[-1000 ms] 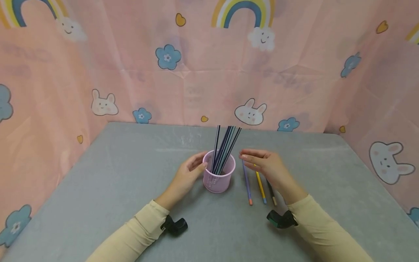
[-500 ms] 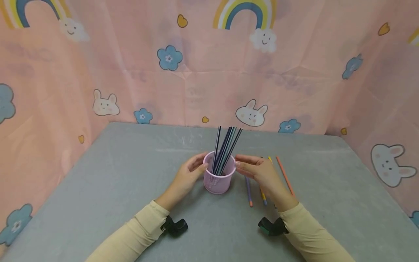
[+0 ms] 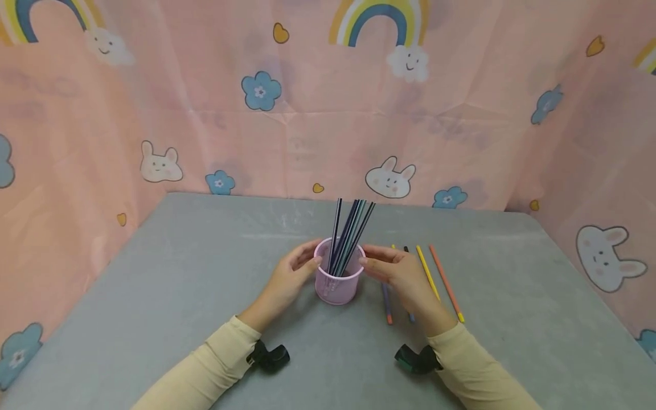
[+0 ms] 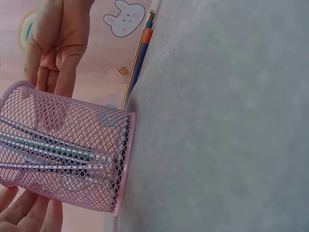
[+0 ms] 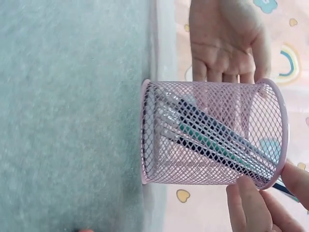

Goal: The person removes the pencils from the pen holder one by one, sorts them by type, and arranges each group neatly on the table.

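A pink mesh pen holder (image 3: pixel 335 291) stands upright on the grey table, with several dark striped pencils (image 3: pixel 351 236) leaning to the right inside it. My left hand (image 3: pixel 283 285) holds its left side, thumb at the rim and fingers round the far side. From the right, my right hand (image 3: pixel 405 280) holds the opposite side in the same way, thumb by the rim. The right wrist view shows the pale lower ends of the pencils through the mesh (image 5: pixel 203 169). In the left wrist view the holder's base rim (image 4: pixel 126 169) is down on the tabletop.
Right of the holder lie loose pencils: an orange one (image 3: pixel 446 279), a yellow one (image 3: pixel 427 267) and a purple one (image 3: pixel 386 302), partly behind my right hand and forearm. Pink printed cloth (image 3: pixel 307 131) rises behind the table and at both sides.
My right hand has moved left from over the loose pencils to the holder's right side, uncovering the orange and yellow pencils. The left hand has stayed at the holder.
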{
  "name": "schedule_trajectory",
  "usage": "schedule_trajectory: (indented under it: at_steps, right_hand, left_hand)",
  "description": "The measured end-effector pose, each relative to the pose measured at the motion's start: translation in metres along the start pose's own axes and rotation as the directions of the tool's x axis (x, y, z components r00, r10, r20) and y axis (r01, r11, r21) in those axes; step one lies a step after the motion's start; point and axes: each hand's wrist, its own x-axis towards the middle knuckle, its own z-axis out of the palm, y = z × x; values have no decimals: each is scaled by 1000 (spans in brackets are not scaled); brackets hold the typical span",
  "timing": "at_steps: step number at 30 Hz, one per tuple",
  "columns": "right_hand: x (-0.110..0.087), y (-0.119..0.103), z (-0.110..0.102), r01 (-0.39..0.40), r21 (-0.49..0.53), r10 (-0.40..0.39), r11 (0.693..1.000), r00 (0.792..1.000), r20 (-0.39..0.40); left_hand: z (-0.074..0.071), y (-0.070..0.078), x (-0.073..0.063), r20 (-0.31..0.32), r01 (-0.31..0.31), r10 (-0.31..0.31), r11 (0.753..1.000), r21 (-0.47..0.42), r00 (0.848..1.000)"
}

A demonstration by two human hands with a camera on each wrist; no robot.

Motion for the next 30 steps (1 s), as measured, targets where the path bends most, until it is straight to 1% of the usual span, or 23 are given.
schedule_trajectory:
  at_steps: [5,11,14,17,20,23,26,28,30]
  right_hand:
    - [-4,1,2,19,-71,-22,997,999,-35]
    - [-5,1,3,42,-48,-44,998,998,-49]
    - [-5,2,5,58,-31,-59,998,997,-47]
    - [-5,4,8,78,-6,-78,997,996,-34]
    - [-3,5,10,91,22,-90,996,995,-36]
    - [-3,6,11,99,32,-98,995,994,-43]
    - [-4,7,12,91,30,-89,995,995,-48]
    - [-5,7,12,88,25,-87,996,995,-49]
    - [-5,6,12,87,28,-85,996,995,-54]
  left_hand:
    - [0,4,0,12,36,-36,999,1,999]
    - [0,9,1,27,58,-58,998,-19,998]
    - [-3,12,1,41,83,-82,996,-21,996]
    - [-8,16,2,58,113,-114,993,20,992]
    - [-13,19,6,83,134,-139,989,63,987]
    - [-16,22,13,121,128,-139,987,94,983]
    - [-18,25,19,136,127,-143,984,121,980]
    - [-17,27,24,129,126,-143,983,136,981]
    - [-15,29,29,108,108,-125,982,154,986]
